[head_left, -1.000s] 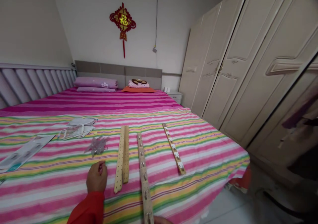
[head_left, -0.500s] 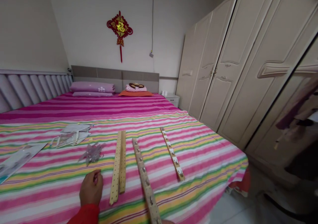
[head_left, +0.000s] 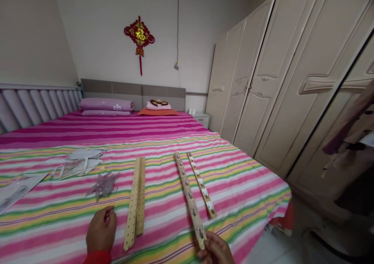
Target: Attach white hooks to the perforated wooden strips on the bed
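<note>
My right hand grips the near end of a long wooden strip with metal hooks, which lies on the striped bed sheet. Just right of it lies a second hooked strip, almost touching at the far end. My left hand, in a red sleeve, rests on the sheet with fingers curled shut, just left of two bare perforated wooden strips. A small pile of loose metal hooks lies beyond my left hand.
Plastic packets and paper sheets lie at the left of the bed, with more packaging at the far left. Pillows sit at the headboard. A tall cream wardrobe lines the right side.
The hooked strip in my right hand has swung to the right, from beside the bare strips to beside the other hooked strip. My right hand has come into view. The camera shifted right.
</note>
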A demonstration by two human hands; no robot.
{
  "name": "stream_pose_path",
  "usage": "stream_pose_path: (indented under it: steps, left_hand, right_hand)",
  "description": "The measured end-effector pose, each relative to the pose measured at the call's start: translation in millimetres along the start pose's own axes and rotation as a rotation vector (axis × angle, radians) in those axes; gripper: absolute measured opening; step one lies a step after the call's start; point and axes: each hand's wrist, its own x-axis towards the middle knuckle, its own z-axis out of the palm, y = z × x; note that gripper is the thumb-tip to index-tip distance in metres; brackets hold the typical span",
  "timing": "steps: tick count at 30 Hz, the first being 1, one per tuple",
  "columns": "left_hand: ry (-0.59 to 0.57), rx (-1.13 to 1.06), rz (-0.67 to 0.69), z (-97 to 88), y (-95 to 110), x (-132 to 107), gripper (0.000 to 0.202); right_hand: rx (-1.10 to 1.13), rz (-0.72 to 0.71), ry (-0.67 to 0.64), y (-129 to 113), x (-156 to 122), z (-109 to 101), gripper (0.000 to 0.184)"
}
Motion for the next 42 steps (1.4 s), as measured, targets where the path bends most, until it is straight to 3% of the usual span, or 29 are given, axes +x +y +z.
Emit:
stream_pose_path:
  steps: [13, 19, 42]
  left_hand:
    - [0.001, 0.037, -0.010, 2.5, -4.7, -0.3, 0.029]
    - [0.008, 0.047, 0.009, 0.1, -1.2, -1.2, 0.027]
    - [0.025, 0.080, 0.043, -1.0, -0.8, -2.9, 0.027]
  right_hand:
    - [0.004, -0.040, 0.086, -26.7, 18.3, 3.8, 0.038]
    - [0.004, -0.046, 0.100, -25.8, 23.6, -4.3, 0.042]
    - [0.030, -0.043, 0.111, -41.9, 15.8, -2.2, 0.041]
